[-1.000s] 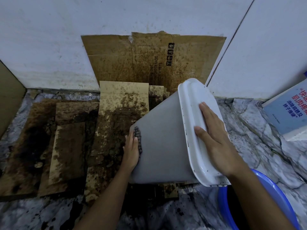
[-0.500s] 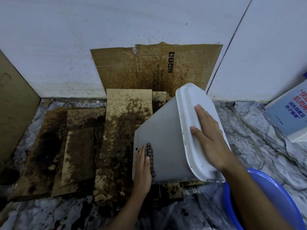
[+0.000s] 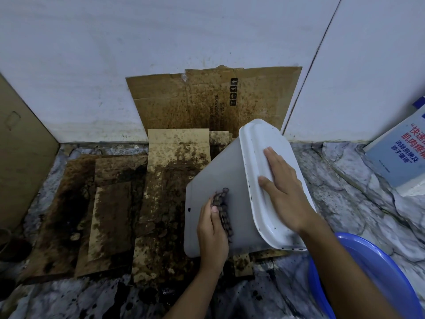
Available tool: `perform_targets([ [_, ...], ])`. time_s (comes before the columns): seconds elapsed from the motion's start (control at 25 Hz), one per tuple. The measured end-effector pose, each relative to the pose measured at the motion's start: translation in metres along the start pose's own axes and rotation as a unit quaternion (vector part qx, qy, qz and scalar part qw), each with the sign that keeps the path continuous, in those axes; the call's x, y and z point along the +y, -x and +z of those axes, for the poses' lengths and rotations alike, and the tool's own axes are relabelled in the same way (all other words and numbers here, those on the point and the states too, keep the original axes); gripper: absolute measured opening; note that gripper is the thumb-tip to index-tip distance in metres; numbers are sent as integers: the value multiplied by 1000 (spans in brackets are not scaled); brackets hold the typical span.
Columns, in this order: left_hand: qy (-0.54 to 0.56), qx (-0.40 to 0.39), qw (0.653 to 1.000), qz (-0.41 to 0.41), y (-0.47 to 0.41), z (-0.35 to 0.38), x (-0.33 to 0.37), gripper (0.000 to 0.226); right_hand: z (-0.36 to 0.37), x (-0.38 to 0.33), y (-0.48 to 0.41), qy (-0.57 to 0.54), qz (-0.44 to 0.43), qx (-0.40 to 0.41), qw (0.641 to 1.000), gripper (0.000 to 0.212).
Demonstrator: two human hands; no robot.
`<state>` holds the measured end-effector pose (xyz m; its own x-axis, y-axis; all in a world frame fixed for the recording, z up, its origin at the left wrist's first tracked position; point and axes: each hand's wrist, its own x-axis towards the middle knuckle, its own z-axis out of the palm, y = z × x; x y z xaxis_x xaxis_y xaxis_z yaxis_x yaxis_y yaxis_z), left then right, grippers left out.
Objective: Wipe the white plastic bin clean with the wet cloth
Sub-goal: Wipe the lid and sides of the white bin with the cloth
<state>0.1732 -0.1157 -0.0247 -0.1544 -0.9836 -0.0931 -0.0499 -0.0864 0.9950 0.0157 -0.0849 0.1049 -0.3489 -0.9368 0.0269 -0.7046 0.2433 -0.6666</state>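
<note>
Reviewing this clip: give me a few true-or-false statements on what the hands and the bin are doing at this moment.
1. The left hand presses a dark cloth against the side of the bin. True.
2. The right hand holds a second cloth. False: it lies flat on the bin's white end and holds nothing.
3. A blue basin sits at the lower right, beside the right arm. True.
4. The cardboard on the floor is clean. False: it is covered in dark brown stains.
5. The bin stands upright. False: it is tipped over at a slant.
</note>
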Motion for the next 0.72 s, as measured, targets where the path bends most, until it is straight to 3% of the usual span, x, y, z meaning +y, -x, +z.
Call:
perform_targets([
  [0.16, 101, 4, 995, -18, -5, 2, 38, 41, 2, -3, -1, 4, -2, 0, 1000, 60],
  [0.32, 162, -52, 985, -22, -11, 1, 88, 30, 9, -11, -3, 21, -11, 1, 1000, 60],
  [0.52, 83, -148, 984, 46, -10, 9, 110, 44, 12, -12, -3, -21, -12, 23, 999, 52],
  [0.72, -62, -184, 976, 102, -4, 15, 116, 50, 8, -13, 0, -129, 20, 55, 990, 47],
])
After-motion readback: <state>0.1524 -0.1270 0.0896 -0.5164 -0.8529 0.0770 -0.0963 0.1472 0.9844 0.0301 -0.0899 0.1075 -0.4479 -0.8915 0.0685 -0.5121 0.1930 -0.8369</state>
